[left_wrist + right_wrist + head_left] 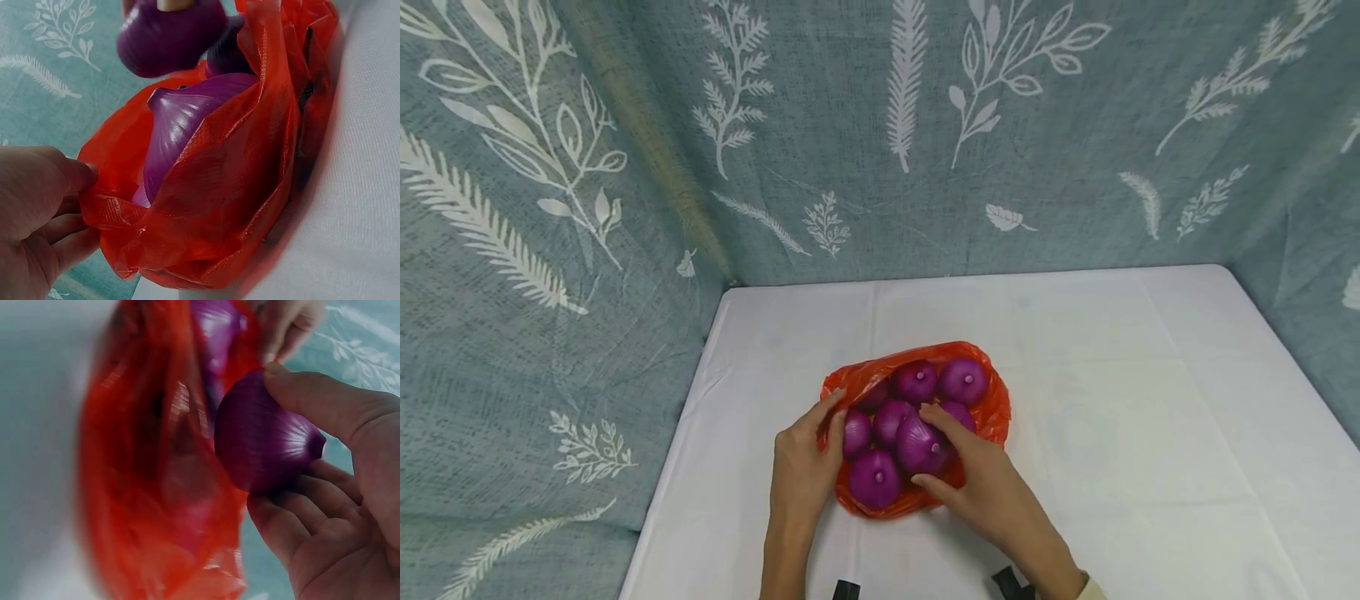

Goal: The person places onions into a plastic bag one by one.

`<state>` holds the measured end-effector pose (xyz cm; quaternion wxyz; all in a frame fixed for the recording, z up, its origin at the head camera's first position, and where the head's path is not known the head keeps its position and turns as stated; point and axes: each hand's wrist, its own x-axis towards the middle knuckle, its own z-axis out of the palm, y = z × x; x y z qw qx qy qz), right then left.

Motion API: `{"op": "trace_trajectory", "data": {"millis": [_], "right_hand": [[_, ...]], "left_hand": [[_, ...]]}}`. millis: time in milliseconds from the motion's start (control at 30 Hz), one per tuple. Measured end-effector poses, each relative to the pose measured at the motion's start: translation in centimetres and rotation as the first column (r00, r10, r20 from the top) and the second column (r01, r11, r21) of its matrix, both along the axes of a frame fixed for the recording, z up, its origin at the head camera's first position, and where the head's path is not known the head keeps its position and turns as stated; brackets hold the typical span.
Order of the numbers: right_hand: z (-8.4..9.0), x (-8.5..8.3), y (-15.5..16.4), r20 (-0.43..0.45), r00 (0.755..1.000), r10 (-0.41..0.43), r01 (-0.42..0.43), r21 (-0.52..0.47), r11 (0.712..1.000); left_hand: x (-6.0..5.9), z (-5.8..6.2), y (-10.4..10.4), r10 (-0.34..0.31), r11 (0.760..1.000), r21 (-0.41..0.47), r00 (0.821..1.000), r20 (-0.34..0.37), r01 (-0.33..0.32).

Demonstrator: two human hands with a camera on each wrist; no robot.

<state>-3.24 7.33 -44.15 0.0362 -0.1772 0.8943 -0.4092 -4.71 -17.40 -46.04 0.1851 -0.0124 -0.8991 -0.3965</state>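
Lower centre of the head view: your right hand cups a purple onion, thumb and fingers curled round it, above the red bag. Your left hand pinches the bag's rim. The onion looks firm and smooth-skinned, probably slippery; grip around its widest part. The bag is thin and limp.

Head view was evenly and softly lit; the white table read bright without glare, and shadows under the hands were faint. Wide-angle bending showed at the edges of the leaf-print backdrop. Left wrist view was sharp on the red bag, soft at the right. Right wrist view was motion-blurred on its left; the purple onion carried a pale sheen.
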Motion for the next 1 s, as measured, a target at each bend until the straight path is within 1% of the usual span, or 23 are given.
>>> {"op": "trace_trajectory", "data": {"millis": [167, 233, 400, 600, 733, 867, 1000], "right_hand": [[-1.1, 0.5, -0.2, 0.024, 0.998, 0.049, -0.050, 0.031, 0.998], [-1.4, 0.6, -0.2, 0.020, 0.998, 0.065, -0.066, 0.056, 0.996], [-1.5, 0.7, -0.1, 0.008, 0.996, 0.093, -0.093, 0.118, 0.989], [-1.8, 0.8, 0.2, 0.016, 0.992, 0.127, -0.128, 0.171, 0.977], [-2.2, 1.1, 0.1, -0.002, 0.990, 0.140, -0.135, 0.243, 0.961], [-2.4, 1.3, -0.1, -0.039, 0.989, 0.142, -0.124, 0.307, 0.944], [-2.4, 1.4, -0.2, -0.063, 0.988, 0.144, -0.115, 0.334, 0.936]], "left_hand": [[0.0, -0.1, -0.1, 0.003, 1.000, 0.002, 1.000, -0.003, -0.003], [0.0, -0.1, -0.1, 0.005, 1.000, 0.005, 1.000, -0.005, -0.005], [-0.2, -0.2, -0.1, 0.008, 1.000, 0.008, 1.000, -0.013, -0.008], [-0.4, -0.2, -0.1, 0.011, 1.000, 0.006, 1.000, -0.013, -0.011], [-0.3, -0.3, -0.2, 0.013, 1.000, 0.000, 1.000, -0.006, -0.013], [-0.3, -0.3, -0.2, 0.012, 1.000, 0.000, 1.000, -0.003, -0.012], [-0.3, -0.3, -0.3, 0.011, 1.000, 0.000, 1.000, 0.000, -0.011]]}}
